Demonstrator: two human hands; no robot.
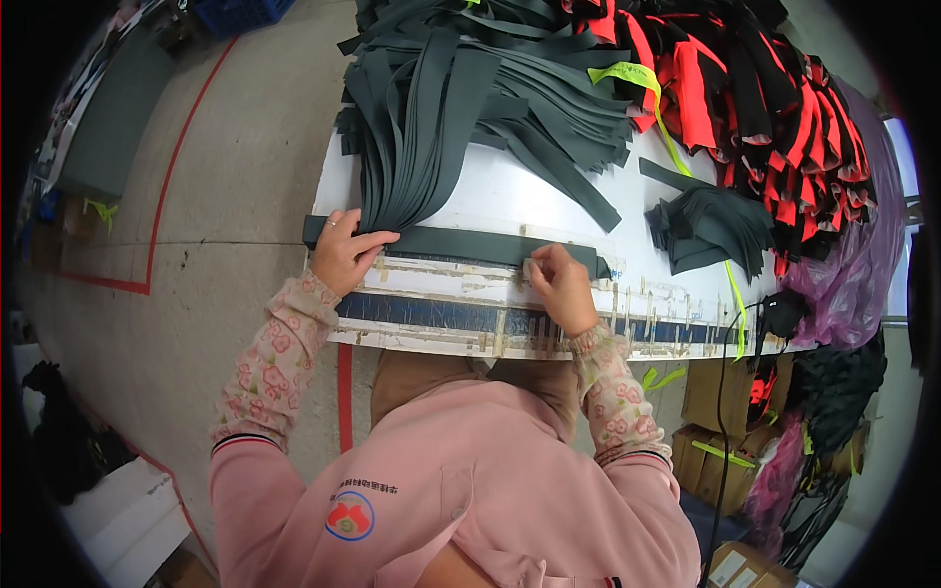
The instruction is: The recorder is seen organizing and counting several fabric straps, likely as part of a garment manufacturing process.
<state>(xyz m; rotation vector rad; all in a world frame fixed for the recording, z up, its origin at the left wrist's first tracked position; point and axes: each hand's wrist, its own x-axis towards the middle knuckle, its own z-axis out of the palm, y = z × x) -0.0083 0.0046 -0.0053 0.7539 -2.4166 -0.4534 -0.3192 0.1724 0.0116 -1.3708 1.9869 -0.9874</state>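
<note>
A long dark green fabric strip (461,244) lies flat along the near edge of the white table. My left hand (338,253) holds it down near its left end, fingers bent over it and the index finger pointing along it. Close to the strip's right part, my right hand (564,286) is closed with thumb and fingertips pressed together at the lower edge. What it pinches, if anything, is too small to make out. Just beyond my left hand, a thick bundle of matching strips (417,137) hangs in a curve, its near ends touching the strip.
More green strips (564,108) are heaped at the back. A smaller folded stack (711,225) sits right, near red and black pieces (696,88) and a purple plastic bag (848,269). Tape and worn markings cover the table's front edge (441,338). Cardboard boxes (706,470) stand below right.
</note>
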